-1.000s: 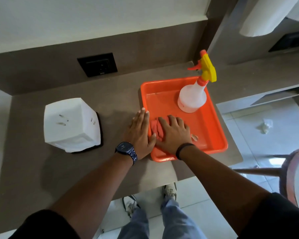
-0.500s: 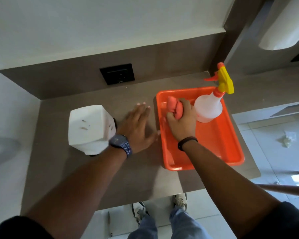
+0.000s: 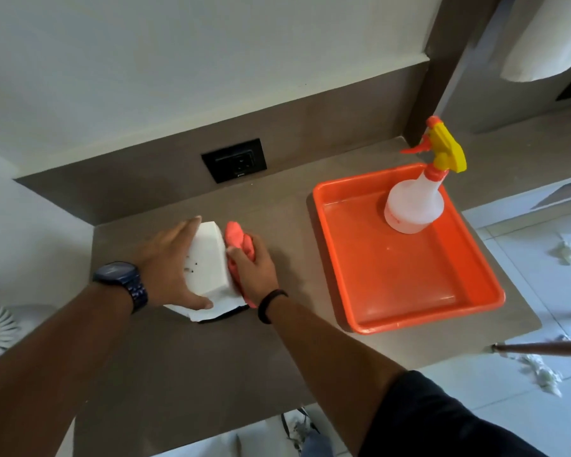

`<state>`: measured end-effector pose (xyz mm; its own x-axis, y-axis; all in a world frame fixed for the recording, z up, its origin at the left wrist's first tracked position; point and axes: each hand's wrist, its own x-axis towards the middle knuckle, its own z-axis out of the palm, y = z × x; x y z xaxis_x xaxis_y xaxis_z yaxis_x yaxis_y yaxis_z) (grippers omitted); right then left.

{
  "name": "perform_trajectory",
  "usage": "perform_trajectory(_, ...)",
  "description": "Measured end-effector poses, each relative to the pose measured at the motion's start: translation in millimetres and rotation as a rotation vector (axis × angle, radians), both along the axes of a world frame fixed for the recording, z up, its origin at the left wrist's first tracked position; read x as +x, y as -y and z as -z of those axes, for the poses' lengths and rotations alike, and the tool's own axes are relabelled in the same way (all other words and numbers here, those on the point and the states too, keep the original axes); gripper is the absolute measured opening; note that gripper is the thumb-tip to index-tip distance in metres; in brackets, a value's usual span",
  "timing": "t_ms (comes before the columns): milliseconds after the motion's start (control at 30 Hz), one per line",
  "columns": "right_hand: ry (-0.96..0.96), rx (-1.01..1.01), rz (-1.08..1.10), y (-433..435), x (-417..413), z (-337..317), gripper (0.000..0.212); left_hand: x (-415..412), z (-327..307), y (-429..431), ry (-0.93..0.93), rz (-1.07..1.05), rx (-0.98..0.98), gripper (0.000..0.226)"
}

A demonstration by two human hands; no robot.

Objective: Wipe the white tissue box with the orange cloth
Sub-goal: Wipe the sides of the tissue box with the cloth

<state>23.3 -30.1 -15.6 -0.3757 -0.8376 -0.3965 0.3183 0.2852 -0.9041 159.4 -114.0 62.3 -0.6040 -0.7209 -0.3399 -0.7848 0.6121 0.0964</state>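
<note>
A grey-brown stone counter (image 3: 211,364) meets a matching upstand bearing a black wall socket (image 3: 234,160), below a plain white wall (image 3: 178,61). Pale floor tiles (image 3: 524,245) lie right, strewn with crumpled white tissues (image 3: 569,248).

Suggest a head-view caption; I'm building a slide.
Left hand steadies the white tissue box while right hand presses the orange cloth against its side.

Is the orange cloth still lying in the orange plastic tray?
No, the right hand presses the orange cloth against the white tissue box.
</note>
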Motion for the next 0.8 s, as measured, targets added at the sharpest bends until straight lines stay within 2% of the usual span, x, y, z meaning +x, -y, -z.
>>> perform_trajectory(100,0.024,-0.018,0.013,-3,8,4,0.015,-2,2,0,-0.012,-0.001,-0.020,0.146)
perform_trajectory(200,0.001,-0.020,0.022,-9,9,7,0.033,-4,0,0,-0.010,-0.006,-0.025,0.145)
perform_trajectory(300,0.022,-0.068,0.051,-13,12,8,0.042,-6,-3,-1,-0.017,-0.022,-0.021,0.145)
perform_trajectory(400,-0.003,-0.107,0.043,-2,10,-3,0.033,-7,-4,-3,-0.013,-0.032,0.010,0.145)
perform_trajectory(533,-0.064,-0.118,-0.090,23,0,-13,0.042,-7,-6,-2,-0.038,-0.031,0.023,0.137)
perform_trajectory(600,-0.054,-0.109,-0.116,29,-2,-5,0.035,-7,-8,-3,-0.038,-0.039,0.025,0.139)
perform_trajectory(700,-0.045,-0.073,-0.110,22,-1,2,0.022,-11,-11,-7,-0.007,-0.048,0.032,0.144)
perform_trajectory(800,-0.039,-0.027,-0.072,5,5,8,0.024,-14,-12,-9,-0.005,-0.054,0.036,0.144)
